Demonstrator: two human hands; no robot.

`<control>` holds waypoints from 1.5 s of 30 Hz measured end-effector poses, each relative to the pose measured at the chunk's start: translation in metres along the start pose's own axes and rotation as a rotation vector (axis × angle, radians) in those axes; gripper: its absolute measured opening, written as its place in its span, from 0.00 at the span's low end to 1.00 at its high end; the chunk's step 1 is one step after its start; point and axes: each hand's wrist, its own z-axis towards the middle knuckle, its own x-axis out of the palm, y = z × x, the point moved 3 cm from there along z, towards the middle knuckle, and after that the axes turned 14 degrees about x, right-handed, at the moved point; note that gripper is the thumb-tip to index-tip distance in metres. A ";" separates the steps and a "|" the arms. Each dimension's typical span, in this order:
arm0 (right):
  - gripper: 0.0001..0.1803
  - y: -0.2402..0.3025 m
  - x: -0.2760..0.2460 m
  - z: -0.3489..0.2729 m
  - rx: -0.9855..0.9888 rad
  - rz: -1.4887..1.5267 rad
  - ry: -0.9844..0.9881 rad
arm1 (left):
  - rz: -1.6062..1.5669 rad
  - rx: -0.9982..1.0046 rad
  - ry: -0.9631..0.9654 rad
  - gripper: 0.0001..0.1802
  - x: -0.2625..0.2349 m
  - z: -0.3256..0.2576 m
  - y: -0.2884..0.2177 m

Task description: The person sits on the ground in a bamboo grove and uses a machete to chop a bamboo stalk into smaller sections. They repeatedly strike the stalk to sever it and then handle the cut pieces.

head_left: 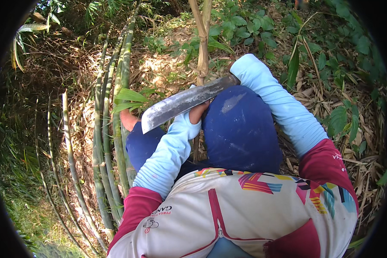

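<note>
There's the machete (180, 103), slanting across in front of your knees, its broad blade scuffed grey and its blunt end down to the left. Your right hand (232, 66) has it at the handle end, just past your right knee; only a sliver of that hand shows beside the cuff, so how the fingers sit is hidden. Your left hand (197, 113) is just below the blade, between your knees, its fingers lost behind the metal; whether it grips anything, you can't tell from here.

A dry brown stalk (203, 51) stands upright beyond the blade, dropping out of sight behind it. Both your forearms wear pale blue sleeves (288, 109), and your blue trousers (241, 129) are bent up at the knees, a pale smear on the right one. A bare foot (127, 120) pokes out past the left knee.

Over on the left, long green bamboo poles (118, 129) run side by side, with thinner stems (71, 150) further out. Dry leaves (163, 56) litter the ground, and leafy green plants (245, 26) crowd the upper right.
</note>
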 end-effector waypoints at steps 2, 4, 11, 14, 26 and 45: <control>0.15 -0.001 0.001 0.005 -0.007 0.027 0.138 | -0.082 -0.015 -0.039 0.14 0.001 -0.007 -0.006; 0.15 -0.007 0.002 0.004 0.006 0.124 0.095 | -0.044 -0.019 -0.051 0.14 0.001 -0.006 -0.005; 0.13 0.011 -0.009 0.002 -0.071 0.082 -0.021 | 0.682 0.188 -0.167 0.18 -0.017 -0.001 0.011; 0.12 -0.002 0.000 -0.004 -0.071 0.100 -0.186 | 0.982 -0.011 -0.097 0.17 0.011 0.004 -0.045; 0.10 0.006 -0.011 -0.001 -0.144 -0.041 -0.201 | 0.777 0.221 -0.055 0.18 0.016 0.020 -0.028; 0.10 0.012 -0.006 0.014 -0.239 0.050 -0.076 | 0.755 0.458 0.001 0.14 0.013 0.018 -0.013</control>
